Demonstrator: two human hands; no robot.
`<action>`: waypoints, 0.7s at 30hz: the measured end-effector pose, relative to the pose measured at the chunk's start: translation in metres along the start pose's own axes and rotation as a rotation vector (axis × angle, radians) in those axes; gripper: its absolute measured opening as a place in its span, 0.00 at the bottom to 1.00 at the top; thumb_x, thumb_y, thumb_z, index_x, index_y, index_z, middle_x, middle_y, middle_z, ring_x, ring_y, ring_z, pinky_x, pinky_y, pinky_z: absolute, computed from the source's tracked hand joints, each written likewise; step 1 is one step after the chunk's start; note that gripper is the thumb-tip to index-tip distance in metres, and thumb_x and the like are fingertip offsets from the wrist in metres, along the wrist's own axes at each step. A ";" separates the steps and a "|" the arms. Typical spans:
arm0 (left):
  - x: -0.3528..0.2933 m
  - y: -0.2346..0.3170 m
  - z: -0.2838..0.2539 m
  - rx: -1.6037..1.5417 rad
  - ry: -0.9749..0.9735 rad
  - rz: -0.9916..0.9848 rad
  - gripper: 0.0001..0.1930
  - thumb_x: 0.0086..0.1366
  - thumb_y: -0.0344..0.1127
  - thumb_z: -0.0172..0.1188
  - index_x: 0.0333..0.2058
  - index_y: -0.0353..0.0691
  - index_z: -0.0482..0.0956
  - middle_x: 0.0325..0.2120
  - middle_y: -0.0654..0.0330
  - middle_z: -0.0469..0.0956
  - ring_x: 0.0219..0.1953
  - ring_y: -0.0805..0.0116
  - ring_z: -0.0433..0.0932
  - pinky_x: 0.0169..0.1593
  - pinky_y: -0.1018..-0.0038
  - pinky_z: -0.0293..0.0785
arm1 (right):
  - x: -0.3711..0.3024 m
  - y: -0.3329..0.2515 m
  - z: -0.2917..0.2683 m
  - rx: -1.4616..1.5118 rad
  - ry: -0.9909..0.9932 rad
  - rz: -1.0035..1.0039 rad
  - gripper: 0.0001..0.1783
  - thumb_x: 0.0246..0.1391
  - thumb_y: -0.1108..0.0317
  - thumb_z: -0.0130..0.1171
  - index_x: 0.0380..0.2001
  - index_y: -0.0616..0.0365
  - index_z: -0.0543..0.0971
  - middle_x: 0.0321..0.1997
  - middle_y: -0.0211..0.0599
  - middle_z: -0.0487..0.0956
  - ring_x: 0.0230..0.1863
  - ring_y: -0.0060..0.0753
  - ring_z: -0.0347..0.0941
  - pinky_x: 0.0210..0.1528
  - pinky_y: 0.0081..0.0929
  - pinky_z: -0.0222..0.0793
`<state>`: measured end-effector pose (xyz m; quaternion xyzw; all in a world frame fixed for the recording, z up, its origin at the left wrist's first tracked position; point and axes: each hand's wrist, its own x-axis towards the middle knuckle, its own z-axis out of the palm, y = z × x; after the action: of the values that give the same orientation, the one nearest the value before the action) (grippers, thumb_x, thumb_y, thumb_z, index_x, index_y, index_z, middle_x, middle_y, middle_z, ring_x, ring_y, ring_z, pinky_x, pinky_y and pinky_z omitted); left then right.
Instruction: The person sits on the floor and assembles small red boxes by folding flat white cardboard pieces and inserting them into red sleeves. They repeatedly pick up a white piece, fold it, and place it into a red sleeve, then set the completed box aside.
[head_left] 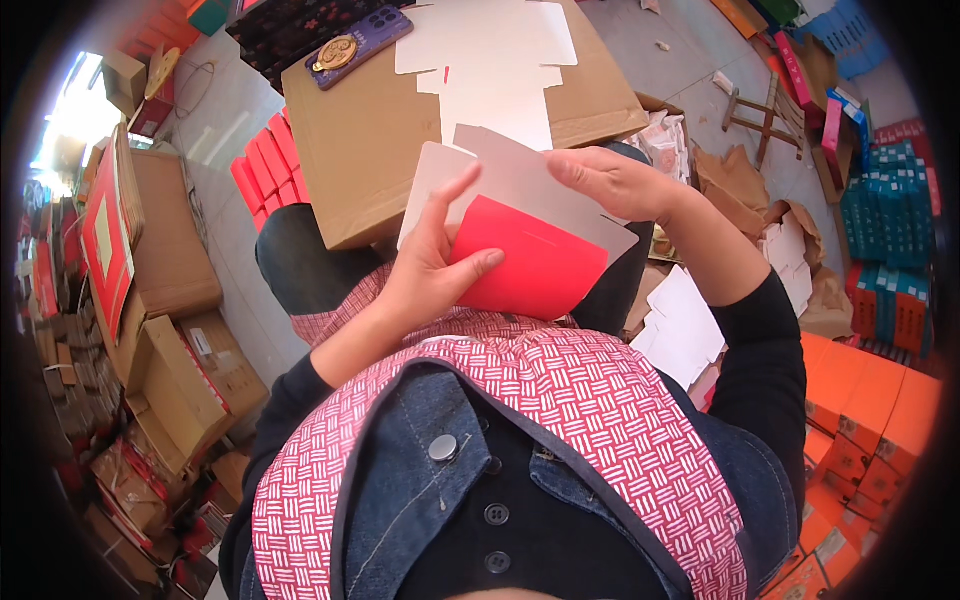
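Note:
A partly folded cardboard box blank (pixel 530 255) stands tilted above my lap, with a red outer panel and grey-white inner panels. My left hand (pixel 430 255) grips its left side, the thumb on the red face and the index finger raised along the pale panel. At the upper right edge of the pale panel, my right hand (pixel 615 185) has its thumb on the card; its other fingers are partly hidden. Just beyond, flat white card blanks (pixel 490 45) lie on a brown carton (pixel 350 140) in front of my knees.
A phone (pixel 375 40) with a round gold ornament rests on the carton's far left. Red boxes (pixel 270 165) stand left of it. Open cartons (pixel 175 380) sit further left. Orange boxes (pixel 870 400) are stacked at right, near white blanks (pixel 680 325) and a wooden stool (pixel 765 120).

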<state>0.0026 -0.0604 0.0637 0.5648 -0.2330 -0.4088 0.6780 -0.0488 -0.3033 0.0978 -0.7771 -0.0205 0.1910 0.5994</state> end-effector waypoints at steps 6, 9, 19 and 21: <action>-0.006 -0.004 -0.008 0.029 0.018 0.018 0.29 0.61 0.23 0.60 0.59 0.39 0.59 0.43 0.52 0.77 0.46 0.72 0.76 0.49 0.75 0.74 | 0.005 0.003 0.003 0.039 -0.027 0.188 0.35 0.66 0.41 0.33 0.50 0.63 0.75 0.46 0.38 0.77 0.47 0.25 0.72 0.50 0.22 0.67; -0.006 -0.006 -0.009 0.142 -0.006 0.094 0.25 0.61 0.23 0.60 0.55 0.36 0.64 0.42 0.53 0.78 0.45 0.73 0.76 0.48 0.76 0.74 | 0.012 0.003 0.003 0.062 0.010 0.273 0.34 0.65 0.41 0.36 0.50 0.63 0.75 0.47 0.38 0.77 0.47 0.25 0.72 0.49 0.22 0.68; 0.019 -0.002 0.000 -0.184 0.023 -0.101 0.17 0.60 0.24 0.59 0.48 0.30 0.69 0.41 0.55 0.76 0.44 0.72 0.76 0.48 0.75 0.75 | 0.008 -0.013 -0.005 0.343 -0.086 0.458 0.37 0.62 0.39 0.43 0.55 0.64 0.71 0.52 0.42 0.75 0.50 0.27 0.73 0.52 0.24 0.70; 0.019 -0.003 -0.004 -0.272 0.015 -0.185 0.18 0.59 0.24 0.60 0.48 0.31 0.69 0.41 0.56 0.76 0.44 0.71 0.76 0.49 0.75 0.75 | -0.002 0.003 0.003 0.269 -0.070 0.483 0.38 0.61 0.39 0.43 0.57 0.63 0.70 0.54 0.43 0.74 0.53 0.29 0.71 0.54 0.24 0.67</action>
<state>0.0153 -0.0735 0.0573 0.4900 -0.1175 -0.4931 0.7092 -0.0518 -0.3022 0.0949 -0.6656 0.1702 0.3563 0.6332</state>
